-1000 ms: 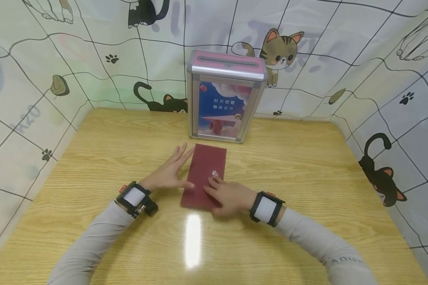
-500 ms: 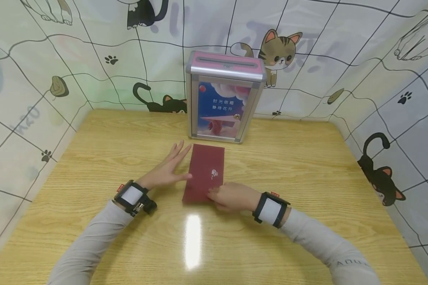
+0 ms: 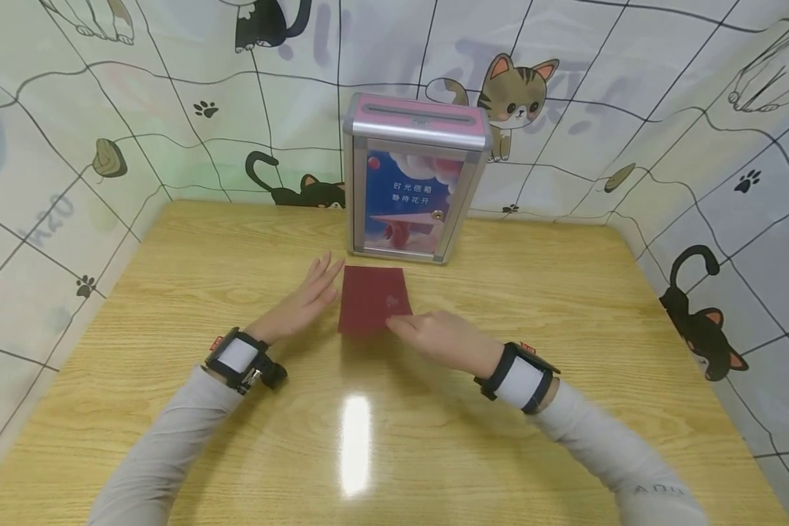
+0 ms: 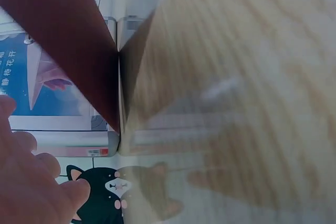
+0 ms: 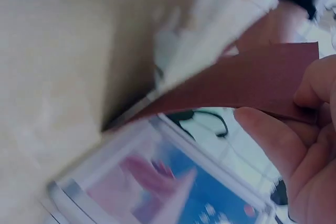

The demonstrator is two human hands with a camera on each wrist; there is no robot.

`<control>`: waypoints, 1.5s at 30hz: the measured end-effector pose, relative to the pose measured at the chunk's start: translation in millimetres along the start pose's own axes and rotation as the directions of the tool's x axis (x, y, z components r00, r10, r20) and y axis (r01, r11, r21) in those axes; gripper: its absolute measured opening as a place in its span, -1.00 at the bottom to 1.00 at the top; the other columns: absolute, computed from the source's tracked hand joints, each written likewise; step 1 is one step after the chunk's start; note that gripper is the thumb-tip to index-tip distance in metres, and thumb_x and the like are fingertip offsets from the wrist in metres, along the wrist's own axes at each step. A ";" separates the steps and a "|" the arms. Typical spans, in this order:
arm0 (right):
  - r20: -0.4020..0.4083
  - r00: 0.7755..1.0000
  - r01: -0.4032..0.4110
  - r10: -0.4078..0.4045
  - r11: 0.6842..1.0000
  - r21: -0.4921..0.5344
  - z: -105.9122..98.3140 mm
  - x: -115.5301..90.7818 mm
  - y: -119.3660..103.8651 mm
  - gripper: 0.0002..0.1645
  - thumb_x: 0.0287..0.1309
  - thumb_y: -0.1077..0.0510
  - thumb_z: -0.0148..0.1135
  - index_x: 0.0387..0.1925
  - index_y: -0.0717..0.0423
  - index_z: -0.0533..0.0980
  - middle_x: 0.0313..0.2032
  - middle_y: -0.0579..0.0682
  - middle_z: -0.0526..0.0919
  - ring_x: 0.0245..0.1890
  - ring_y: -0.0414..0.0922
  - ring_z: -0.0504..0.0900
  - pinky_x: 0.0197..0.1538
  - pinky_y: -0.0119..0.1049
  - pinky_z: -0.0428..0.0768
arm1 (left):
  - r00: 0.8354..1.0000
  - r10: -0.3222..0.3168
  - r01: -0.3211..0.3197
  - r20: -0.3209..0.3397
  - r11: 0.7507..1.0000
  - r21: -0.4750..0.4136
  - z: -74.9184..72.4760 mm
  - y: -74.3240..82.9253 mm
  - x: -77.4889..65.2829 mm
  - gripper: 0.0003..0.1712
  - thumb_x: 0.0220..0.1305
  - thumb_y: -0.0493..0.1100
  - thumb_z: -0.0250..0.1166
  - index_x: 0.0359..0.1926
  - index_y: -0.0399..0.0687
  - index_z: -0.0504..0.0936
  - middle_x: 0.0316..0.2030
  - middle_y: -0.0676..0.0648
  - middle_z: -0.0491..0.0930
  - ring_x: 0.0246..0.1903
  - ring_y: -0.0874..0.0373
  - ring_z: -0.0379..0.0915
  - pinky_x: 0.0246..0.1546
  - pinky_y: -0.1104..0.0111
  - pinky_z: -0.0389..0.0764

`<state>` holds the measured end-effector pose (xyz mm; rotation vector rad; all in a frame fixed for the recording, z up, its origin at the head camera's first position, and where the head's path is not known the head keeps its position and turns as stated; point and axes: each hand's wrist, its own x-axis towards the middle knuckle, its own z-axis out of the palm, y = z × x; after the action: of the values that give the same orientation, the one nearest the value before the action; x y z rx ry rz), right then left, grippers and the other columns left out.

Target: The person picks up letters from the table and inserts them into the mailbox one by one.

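Note:
A flat dark red envelope (image 3: 368,296) with a small pale print lies tilted in front of the box, its near end lifted and its far end low at the tabletop. My right hand (image 3: 443,340) pinches its near right edge between thumb and fingers. In the right wrist view, the envelope (image 5: 252,80) bends slightly as it rises from the table towards that hand (image 5: 315,171). Left of the envelope, my left hand (image 3: 297,307) holds nothing, its fingers stretched forward. The left wrist view shows the raised envelope (image 4: 63,30) above the fingertips of that hand (image 4: 31,182).
A silver-framed letter box (image 3: 408,201) with a pink top and a long slot (image 3: 421,115) stands upright at the back of the wooden table (image 3: 532,277). Behind the table and at both sides hangs a cloth (image 3: 191,146) printed with cats.
My right hand has gone from resting on the flat envelope to pinching its near edge and lifting that end. The left hand has drawn slightly left, off the envelope's side.

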<state>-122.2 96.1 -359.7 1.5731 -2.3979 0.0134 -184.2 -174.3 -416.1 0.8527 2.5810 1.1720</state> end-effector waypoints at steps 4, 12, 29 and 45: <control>-0.119 0.993 -0.007 0.006 1.000 -0.003 -23.6 3.9 17.2 -0.64 -0.01 0.44 0.15 -0.09 0.37 0.42 -0.27 0.16 0.66 -0.63 -0.15 0.59 -0.43 -0.40 0.58 | 1.000 -0.006 0.006 -0.002 1.000 -0.010 -4.0 2.3 1.2 -0.26 0.34 0.29 -0.50 0.42 0.07 -0.29 0.38 -0.04 -0.57 0.34 0.01 -0.71 0.21 -0.22 -0.31; -0.208 0.977 -0.022 0.038 0.997 0.078 -56.4 9.5 44.7 -0.58 -0.06 0.46 0.10 -0.06 0.40 0.38 -0.72 -0.01 0.37 -0.83 -0.24 0.11 -0.70 -0.47 0.17 | 0.999 0.019 -0.021 -0.043 0.999 -0.036 -7.7 5.2 6.8 -0.19 0.32 0.30 -0.25 0.41 0.15 -0.35 0.38 0.03 -0.56 0.35 0.05 -0.65 0.24 -0.16 -0.30; -0.230 0.955 -0.093 0.188 0.925 0.368 -74.4 13.1 73.1 -0.67 -0.04 0.51 0.03 -0.16 0.42 0.49 -0.70 -0.03 0.39 -0.75 -0.29 0.21 -0.64 -0.50 0.20 | 0.989 0.111 -0.109 -0.097 0.994 0.024 -8.7 4.9 20.6 -0.61 0.31 -0.31 0.01 0.15 -0.25 0.28 0.00 -0.20 0.47 0.03 -0.01 0.40 0.06 0.17 0.40; -0.121 0.898 -0.258 0.423 0.728 0.635 -71.1 2.8 103.2 -0.80 0.12 0.47 -0.02 -0.23 0.39 0.48 -0.59 0.11 0.59 -0.82 -0.32 0.16 -0.70 -0.50 0.17 | 0.992 0.085 -0.075 -0.095 0.992 0.106 -11.2 12.9 19.6 -0.81 0.31 -0.30 0.03 -0.10 -0.31 0.42 -0.26 -0.18 0.55 -0.21 0.02 0.51 -0.22 0.21 0.53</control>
<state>-200.6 146.9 -276.1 1.1805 -2.5559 1.1029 -199.0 -163.4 -397.7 0.9506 2.7310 1.1388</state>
